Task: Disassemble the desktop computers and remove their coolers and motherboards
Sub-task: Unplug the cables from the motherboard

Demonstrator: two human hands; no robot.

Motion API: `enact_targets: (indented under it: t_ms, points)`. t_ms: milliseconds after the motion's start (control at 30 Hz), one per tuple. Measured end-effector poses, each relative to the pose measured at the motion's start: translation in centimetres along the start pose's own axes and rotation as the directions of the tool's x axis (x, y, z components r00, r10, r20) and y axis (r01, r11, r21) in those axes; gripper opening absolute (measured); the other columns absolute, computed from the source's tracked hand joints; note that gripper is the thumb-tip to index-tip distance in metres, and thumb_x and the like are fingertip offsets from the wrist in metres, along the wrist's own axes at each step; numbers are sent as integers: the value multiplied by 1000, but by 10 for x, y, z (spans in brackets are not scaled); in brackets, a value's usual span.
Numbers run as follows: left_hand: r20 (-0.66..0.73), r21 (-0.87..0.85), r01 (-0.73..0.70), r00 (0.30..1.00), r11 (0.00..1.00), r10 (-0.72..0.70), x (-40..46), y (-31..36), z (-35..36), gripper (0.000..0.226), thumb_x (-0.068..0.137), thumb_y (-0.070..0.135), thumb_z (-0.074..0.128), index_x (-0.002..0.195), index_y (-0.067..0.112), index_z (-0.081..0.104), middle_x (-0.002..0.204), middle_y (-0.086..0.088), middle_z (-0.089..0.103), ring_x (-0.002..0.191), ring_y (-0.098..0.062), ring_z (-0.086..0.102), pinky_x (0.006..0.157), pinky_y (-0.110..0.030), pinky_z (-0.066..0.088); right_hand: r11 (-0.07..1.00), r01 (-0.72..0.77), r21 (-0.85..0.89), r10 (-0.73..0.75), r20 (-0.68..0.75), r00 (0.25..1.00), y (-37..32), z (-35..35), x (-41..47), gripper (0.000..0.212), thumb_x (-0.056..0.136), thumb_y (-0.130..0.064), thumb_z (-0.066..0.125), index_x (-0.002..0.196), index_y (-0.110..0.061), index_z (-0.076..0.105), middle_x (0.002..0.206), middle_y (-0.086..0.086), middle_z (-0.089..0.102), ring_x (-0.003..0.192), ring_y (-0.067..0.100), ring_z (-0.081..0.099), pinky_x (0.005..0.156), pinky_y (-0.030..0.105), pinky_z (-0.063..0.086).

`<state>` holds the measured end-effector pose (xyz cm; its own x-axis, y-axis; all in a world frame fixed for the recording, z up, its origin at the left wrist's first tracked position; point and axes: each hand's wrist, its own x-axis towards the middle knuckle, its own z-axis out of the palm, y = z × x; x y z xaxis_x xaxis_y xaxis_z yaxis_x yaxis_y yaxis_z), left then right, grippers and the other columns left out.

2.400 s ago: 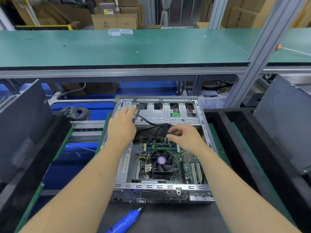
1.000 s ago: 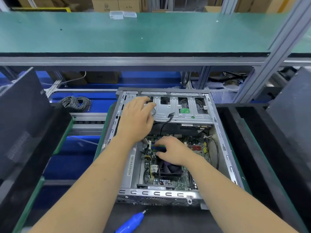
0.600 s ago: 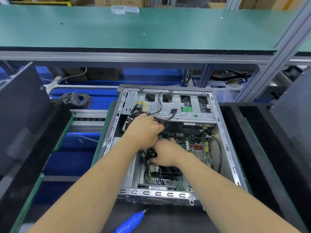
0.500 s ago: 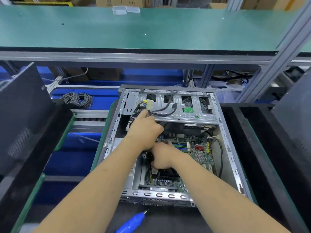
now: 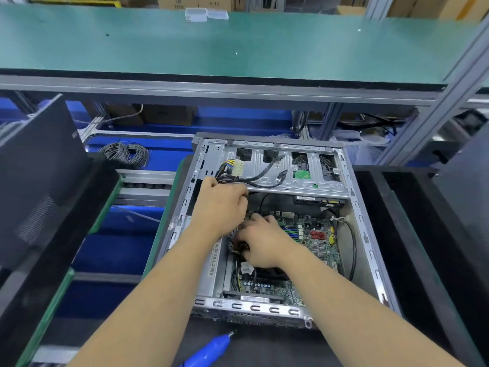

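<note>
- Computer case (image 5: 352, 197) open at frame centre, lying on the dark table (image 5: 264, 348).
- Left hand (image 5: 221, 205) clamped on a cable bundle (image 5: 238, 172) near the drive bay.
- Right hand (image 5: 260, 241) curled down onto the motherboard (image 5: 315, 239); grip there hidden, cannot tell.
- Blue screwdriver (image 5: 209, 350) at lower centre.

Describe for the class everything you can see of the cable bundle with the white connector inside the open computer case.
The cable bundle is a cluster of black, yellow and other coloured wires ending in a white plastic block connector, unplugged and pointing up. It lies draped over the grey metal drive cage at the far end of the case. Two thinner black leads branch rightward across the cage. The left hand grips the bundle near its base; the right hand works lower, over the motherboard.
</note>
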<state>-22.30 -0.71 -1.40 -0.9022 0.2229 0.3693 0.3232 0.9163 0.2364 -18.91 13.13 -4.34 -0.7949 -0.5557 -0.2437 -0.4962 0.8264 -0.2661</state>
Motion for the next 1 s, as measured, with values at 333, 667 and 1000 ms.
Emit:
enact_targets:
  t_ms: [333, 667, 1000]
  points:
    - [1, 6, 48, 999, 999, -48, 0, 4, -3, 31, 83, 19, 34, 70, 12, 62, 58, -2, 63, 55, -29, 46, 84, -38, 35, 962, -2, -274, 28, 92, 995, -24, -1, 6, 31, 86, -11, 58, 115, -21, 62, 124, 9, 57, 126, 31, 39, 107, 59, 26]
    - [-14, -100, 36, 999, 994, -38, 0, 2, -5, 21, 87, 15, 44, 76, 13, 62, 64, 3, 62, 60, -23, 53, 85, -40, 38, 773, -37, 633, 297, -310, 903, 13, -5, -15, 5, 90, -30, 70, 85, -31, 73, 71, -9, 68, 69, 12, 61, 67, 30, 53]
    - [57, -103, -99, 993, 990, 105, -1, 4, -10, 32, 80, 25, 41, 91, 21, 71, 90, 7, 68, 85, -17, 59, 83, -33, 36, 553, -90, 828, 339, -126, 932, -5, -19, 11, 20, 82, -4, 58, 77, -22, 63, 65, -9, 63, 62, 4, 50, 55, 20, 43]
